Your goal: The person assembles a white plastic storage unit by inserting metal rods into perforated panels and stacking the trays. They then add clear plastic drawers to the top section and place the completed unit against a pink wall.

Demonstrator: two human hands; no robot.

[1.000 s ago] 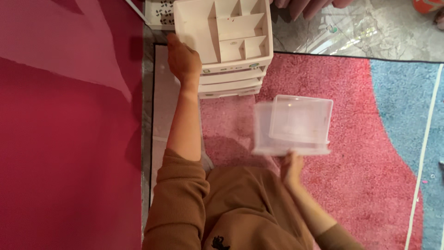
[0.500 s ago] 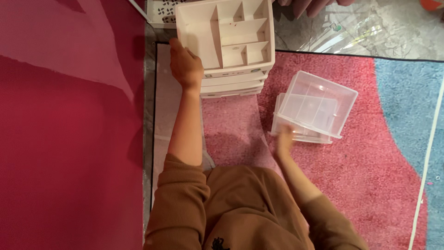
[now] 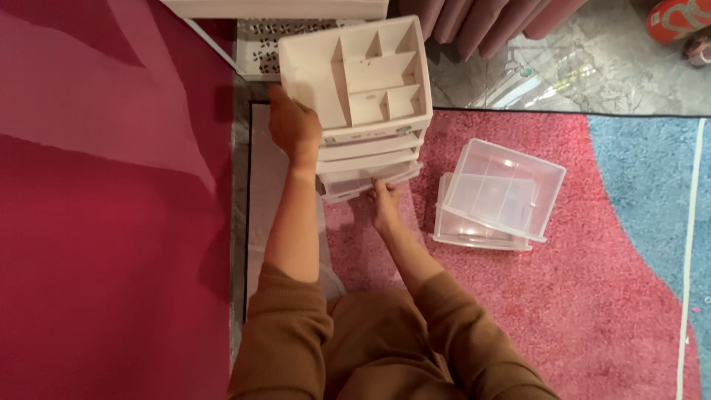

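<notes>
The left hand clamped the white drawer organiser at twelve o'clock on the rug while the right hand pinched its bottom drawer; best drawn straight, unit steadied.

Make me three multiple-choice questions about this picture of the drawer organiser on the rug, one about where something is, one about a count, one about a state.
1. Where do the clear drawers lie?
A. on the pink rug, right of the organiser
B. on top of the organiser
C. on the red surface

2. How many clear drawers lie loose on the rug?
A. one
B. two
C. four

3. What is the left hand doing?
A. hanging free
B. resting on the floor
C. gripping the organiser at its left side

Answers: 1 A, they rest on the rug beside the unit. 2 B, one leans on another. 3 C, its fingers wrap the unit's side, while the right hand touches the lowest drawer front.
</notes>
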